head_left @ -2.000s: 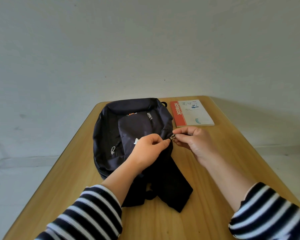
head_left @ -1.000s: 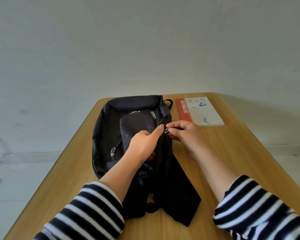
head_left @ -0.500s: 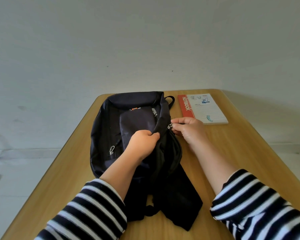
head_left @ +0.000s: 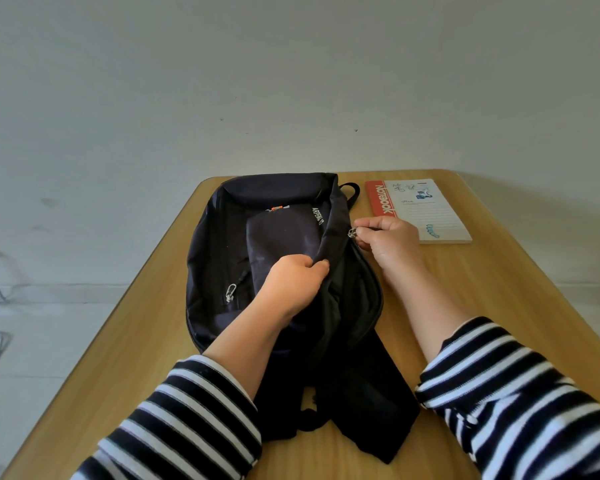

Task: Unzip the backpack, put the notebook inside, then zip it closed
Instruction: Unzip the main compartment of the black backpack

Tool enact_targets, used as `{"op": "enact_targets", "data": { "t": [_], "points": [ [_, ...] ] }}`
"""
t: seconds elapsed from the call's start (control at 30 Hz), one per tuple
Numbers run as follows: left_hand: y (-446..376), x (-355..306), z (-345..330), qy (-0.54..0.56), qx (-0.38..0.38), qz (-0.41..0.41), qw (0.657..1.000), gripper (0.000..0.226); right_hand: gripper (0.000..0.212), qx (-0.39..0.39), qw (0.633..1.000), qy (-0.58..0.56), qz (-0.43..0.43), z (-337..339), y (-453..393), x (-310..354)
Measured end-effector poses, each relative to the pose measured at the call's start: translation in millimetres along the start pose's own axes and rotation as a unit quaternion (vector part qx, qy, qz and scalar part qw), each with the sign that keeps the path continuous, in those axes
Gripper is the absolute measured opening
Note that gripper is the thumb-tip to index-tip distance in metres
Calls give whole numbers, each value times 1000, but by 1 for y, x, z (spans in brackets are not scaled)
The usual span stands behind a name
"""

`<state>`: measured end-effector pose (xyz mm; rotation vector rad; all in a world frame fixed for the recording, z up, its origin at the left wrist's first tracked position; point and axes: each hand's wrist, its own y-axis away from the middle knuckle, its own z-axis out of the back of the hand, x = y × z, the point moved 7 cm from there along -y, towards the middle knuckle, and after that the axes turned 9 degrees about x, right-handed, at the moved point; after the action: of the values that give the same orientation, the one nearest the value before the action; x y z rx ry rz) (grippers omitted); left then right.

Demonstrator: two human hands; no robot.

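Fingers [head_left: 359, 233] of the right hand [head_left: 388, 242] pinched closed on the small metal zipper pull [head_left: 352, 232], at the right edge of the dark backpack [head_left: 257, 244], a little short of its far end. Fingers of the left hand [head_left: 293, 282] curled tight around a fold of the fabric beside the zipper line, probably to keep the cloth taut, so the slider can run and does not drag the whole bag along. Backpack flat on the wooden bench [head_left: 499, 306], straps toward the near side. Opening already gaping dark between the two hands, so unzipping judged partly done. Notebook [head_left: 426, 213] flat on the bench, just beyond the right hand, not touching the bag, near enough for a short reach afterwards. Inside of the bag too dark to read; remaining closed length of zipper hard to make out; slider body mostly hidden by the fingertips. A second small pull [head_left: 230, 292] on the front pocket, untouched.
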<state>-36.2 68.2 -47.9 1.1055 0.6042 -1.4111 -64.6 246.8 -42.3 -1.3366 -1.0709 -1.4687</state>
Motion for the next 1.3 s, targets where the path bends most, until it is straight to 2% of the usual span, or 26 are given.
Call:
{"op": "enact_targets", "data": {
  "t": [0.4, 0.47, 0.63, 0.77, 0.93, 1.0, 1.07, 1.2, 1.3],
  "points": [
    [-2, 2, -1, -14, 8, 0, 1000, 31, 15, -34, 996, 76, 28, -1, -12, 2],
    [-2, 2, -1, -11, 7, 1, 1000, 31, 19, -17, 995, 98, 30, -2, -8, 6],
    [1, 4, -1, 14, 12, 0, 1000, 34, 40, 88, 985, 139, 51, -11, 8, 16],
    [3, 2, 0, 37, 12, 2, 999, 35, 63, 134, 944, 268, 137, -17, 19, 29],
    [9, -4, -1, 26, 26, 2, 999, 39, 82, 267, 854, 408, 182, -32, 43, 35],
    [13, -8, -1, 29, 39, 7, 999, 39, 81, 317, 817, 448, 177, -37, 52, 34],
    [18, -10, -2, 43, 70, 15, 996, 40, 77, 340, 803, 462, 162, -39, 57, 32],
    [38, -14, 1, 85, 160, 4, 983, 44, 49, 319, 811, 455, 184, -35, 57, 33],
    [51, -14, 24, 35, 129, -53, 990, 39, 36, 286, 830, 450, 166, -27, 53, 30]
  ]
}}
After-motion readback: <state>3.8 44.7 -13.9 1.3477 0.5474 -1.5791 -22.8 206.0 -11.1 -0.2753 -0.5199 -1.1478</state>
